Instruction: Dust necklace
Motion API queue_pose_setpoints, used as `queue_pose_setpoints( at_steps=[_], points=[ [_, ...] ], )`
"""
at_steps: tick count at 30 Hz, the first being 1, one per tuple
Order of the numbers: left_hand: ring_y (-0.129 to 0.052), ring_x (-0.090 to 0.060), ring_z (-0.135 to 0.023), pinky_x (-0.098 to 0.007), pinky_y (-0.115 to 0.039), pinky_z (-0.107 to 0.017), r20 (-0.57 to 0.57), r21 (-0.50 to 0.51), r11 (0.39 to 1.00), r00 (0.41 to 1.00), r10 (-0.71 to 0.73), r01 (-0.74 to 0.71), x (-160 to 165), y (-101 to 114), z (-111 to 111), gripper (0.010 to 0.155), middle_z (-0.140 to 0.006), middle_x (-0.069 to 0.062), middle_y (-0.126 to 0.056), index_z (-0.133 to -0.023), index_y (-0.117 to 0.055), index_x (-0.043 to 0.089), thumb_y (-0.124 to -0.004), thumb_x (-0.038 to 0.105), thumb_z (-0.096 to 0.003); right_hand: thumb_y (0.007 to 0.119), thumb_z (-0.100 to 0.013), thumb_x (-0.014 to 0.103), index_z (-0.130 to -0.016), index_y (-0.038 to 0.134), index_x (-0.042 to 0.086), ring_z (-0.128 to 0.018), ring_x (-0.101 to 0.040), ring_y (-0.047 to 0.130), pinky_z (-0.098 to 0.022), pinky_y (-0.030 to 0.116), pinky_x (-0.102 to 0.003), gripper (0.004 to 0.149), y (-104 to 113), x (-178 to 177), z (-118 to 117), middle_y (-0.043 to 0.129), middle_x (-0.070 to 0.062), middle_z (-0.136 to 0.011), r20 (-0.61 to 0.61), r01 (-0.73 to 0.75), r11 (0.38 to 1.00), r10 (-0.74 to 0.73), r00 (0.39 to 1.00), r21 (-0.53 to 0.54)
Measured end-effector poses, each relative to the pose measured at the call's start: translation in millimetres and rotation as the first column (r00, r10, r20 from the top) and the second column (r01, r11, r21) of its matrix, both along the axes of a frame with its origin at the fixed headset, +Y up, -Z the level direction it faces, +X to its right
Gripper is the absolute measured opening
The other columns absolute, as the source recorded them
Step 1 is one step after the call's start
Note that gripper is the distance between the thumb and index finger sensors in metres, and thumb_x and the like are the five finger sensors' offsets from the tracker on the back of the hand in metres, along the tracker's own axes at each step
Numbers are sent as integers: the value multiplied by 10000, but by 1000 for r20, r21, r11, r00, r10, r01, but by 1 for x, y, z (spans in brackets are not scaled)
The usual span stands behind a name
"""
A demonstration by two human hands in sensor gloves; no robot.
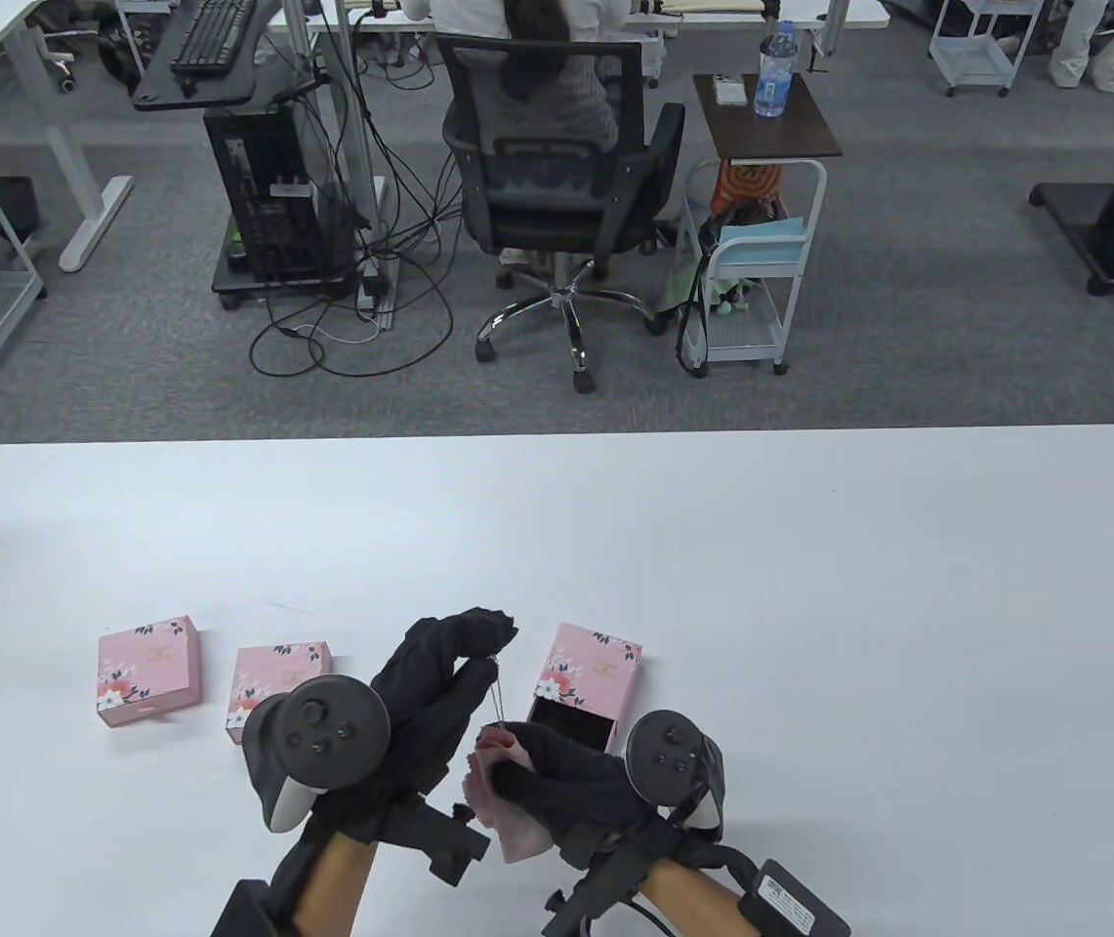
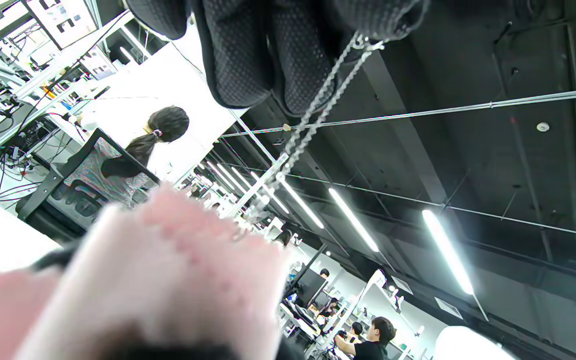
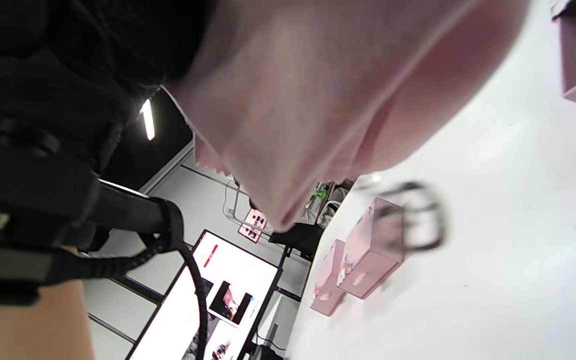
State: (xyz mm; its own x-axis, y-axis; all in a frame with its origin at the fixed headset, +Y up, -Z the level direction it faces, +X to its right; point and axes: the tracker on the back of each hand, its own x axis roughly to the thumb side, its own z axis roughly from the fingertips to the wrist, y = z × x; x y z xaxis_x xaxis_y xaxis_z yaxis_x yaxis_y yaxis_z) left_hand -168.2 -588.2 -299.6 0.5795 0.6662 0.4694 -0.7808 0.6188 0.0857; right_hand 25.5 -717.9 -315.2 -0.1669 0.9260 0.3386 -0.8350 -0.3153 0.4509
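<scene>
our left hand (image 1: 439,673) pinches the necklace (image 1: 497,698) above the table's (image 1: 810,586) near edge; the chain hangs into a pink cloth (image 1: 508,795) our right hand (image 1: 566,781) grips, seemingly wrapped round its lower end.

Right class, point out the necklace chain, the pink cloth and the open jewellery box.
necklace chain (image 2: 318,107): left wrist view, mid-length of the hanging links.
pink cloth (image 1: 517,825): table view, lower fold below the right hand.
open jewellery box (image 1: 594,672): table view, floral lid.
</scene>
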Motion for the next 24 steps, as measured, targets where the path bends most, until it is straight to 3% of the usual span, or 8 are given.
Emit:
queue_pose_setpoints(
  at_steps=[5,13,20,24],
  points=[
    [-817,-336,-1005,-574,-492,-805,-4,-3,1000,1000,14,-14,-3,0,-1,458,-1033,-3,-827,-979,-634,236,-622,333,-531,801,-498,289,-1037,484,201,-744,-233,916,-598,762,-358,631,-3,-4,1,800,-49,-892,-32,-49,999,49,998,4],
    [-829,-332,-995,-575,-517,-799,-6,-23,999,999,40,-41,-9,1,-2,458,-1024,-6,-837,-977,-642,232,-625,335,-531,701,-537,365,-973,624,203,-602,-214,987,-503,809,-336,472,-10,-7,2,909,-32,-757,-40,-63,997,62,997,-39],
    [-833,-340,-985,-577,-598,-770,-3,-32,996,996,89,-89,-15,2,-3,458,-1021,-15,-838,-976,-643,227,-627,333,-531,802,-496,320,-1007,567,202,-677,-229,957,-553,791,-348,575,-10,-11,4,862,-42,-830,-72,-122,992,121,990,-9],
    [-843,-339,-976,-573,-614,-763,-4,-44,992,993,120,-120,-20,3,-3,457,-1016,-17,-843,-975,-647,224,-629,333,-531,776,-508,316,-999,581,201,-657,-223,967,-538,798,-343,541,-11,-12,5,874,-39,-812,-66,-153,988,153,986,2]
  ],
)
